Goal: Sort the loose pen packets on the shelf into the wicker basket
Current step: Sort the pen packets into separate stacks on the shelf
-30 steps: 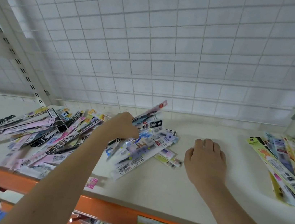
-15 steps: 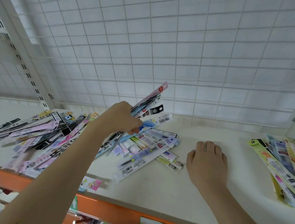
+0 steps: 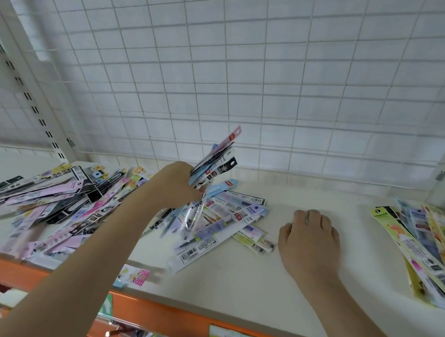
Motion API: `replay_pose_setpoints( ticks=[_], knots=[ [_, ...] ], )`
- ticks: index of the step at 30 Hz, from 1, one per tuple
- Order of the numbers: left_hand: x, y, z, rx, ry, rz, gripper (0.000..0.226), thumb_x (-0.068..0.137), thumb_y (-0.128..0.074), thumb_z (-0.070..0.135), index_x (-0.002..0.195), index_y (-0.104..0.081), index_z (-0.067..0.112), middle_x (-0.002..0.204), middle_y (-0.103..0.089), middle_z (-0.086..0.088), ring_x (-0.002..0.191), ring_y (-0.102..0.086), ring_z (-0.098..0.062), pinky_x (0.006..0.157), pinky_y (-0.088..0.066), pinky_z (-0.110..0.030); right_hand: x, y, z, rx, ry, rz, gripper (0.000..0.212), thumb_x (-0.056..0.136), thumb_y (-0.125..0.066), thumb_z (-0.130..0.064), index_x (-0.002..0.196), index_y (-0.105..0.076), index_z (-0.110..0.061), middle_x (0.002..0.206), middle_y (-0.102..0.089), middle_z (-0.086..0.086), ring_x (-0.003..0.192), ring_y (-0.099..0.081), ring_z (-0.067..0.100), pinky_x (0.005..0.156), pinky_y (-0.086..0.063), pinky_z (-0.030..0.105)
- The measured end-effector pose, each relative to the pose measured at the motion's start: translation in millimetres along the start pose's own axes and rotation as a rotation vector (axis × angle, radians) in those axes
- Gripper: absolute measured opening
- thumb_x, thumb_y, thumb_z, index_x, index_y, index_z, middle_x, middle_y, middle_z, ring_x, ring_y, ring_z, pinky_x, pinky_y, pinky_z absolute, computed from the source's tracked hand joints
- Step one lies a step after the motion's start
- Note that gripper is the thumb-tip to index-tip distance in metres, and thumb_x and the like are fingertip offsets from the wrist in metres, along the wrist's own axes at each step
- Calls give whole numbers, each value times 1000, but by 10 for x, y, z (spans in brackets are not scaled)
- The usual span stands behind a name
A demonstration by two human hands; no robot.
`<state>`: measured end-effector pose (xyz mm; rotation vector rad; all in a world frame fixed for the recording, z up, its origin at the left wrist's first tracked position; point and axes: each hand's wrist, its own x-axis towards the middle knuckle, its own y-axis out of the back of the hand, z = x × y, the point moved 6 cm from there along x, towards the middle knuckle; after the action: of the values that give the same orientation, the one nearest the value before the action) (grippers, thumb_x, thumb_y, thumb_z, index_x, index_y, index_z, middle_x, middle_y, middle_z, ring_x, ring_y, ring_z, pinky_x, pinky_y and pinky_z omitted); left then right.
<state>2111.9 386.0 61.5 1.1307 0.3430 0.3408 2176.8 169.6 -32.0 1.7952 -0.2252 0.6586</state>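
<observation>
Three heaps of pen packets lie on the shelf (image 3: pixel 241 291): a big one (image 3: pixel 48 201) at nine o'clock, a small one (image 3: pixel 231 221) in the middle, another (image 3: pixel 429 251) at three o'clock. Barcodes show, but no writing I can read. My left hand (image 3: pixel 176 186) grips a bunch of packets (image 3: pixel 214 164), fanned up toward twelve o'clock above the middle heap. My right hand (image 3: pixel 310 237) rests on the shelf just beside that heap, fingers curled, holding nothing. I see no basket.
</observation>
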Motion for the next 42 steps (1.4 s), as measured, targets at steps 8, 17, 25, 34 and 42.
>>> replay_pose_setpoints(
  ticks=[8,17,25,34,42],
  knots=[
    [-39,-92,-162,-157,108,27,32,81,-55,13,60,-32,12,58,-38,-4,51,-34,-17,46,-28,-21,-5,27,-22,19,9,25,39,76,-31,-23,72,-63,-2,70,-61,15,66,-59,33,59,-50,35],
    [-28,-321,-37,-151,-58,5,51,80,-61,54,58,-41,12,53,-50,-2,45,-46,-14,48,-41,-25,-3,27,-20,31,2,11,39,75,-29,-23,71,-63,-2,70,-60,15,65,-59,33,59,-50,35],
    [70,-651,-73,21,-33,-150,34,69,-73,31,61,-50,7,60,-48,-5,48,-40,-16,52,-36,-27,-12,-13,16,13,-18,5,10,70,-67,-10,72,-63,0,72,-61,17,67,-58,35,61,-49,37],
    [105,-563,-62,140,-58,-126,23,86,-54,23,70,-44,9,64,-40,-3,50,-37,-13,46,-32,-23,-8,-35,29,-7,-38,-49,12,76,-63,-13,79,-64,-1,78,-61,17,74,-58,34,68,-48,37],
    [-5,-281,18,74,-85,6,33,89,-51,19,60,-34,16,58,-38,0,50,-37,-12,45,-30,-21,-10,-26,28,0,-33,-42,12,75,-64,-12,78,-63,-1,78,-61,17,74,-58,35,67,-47,38]
  ],
)
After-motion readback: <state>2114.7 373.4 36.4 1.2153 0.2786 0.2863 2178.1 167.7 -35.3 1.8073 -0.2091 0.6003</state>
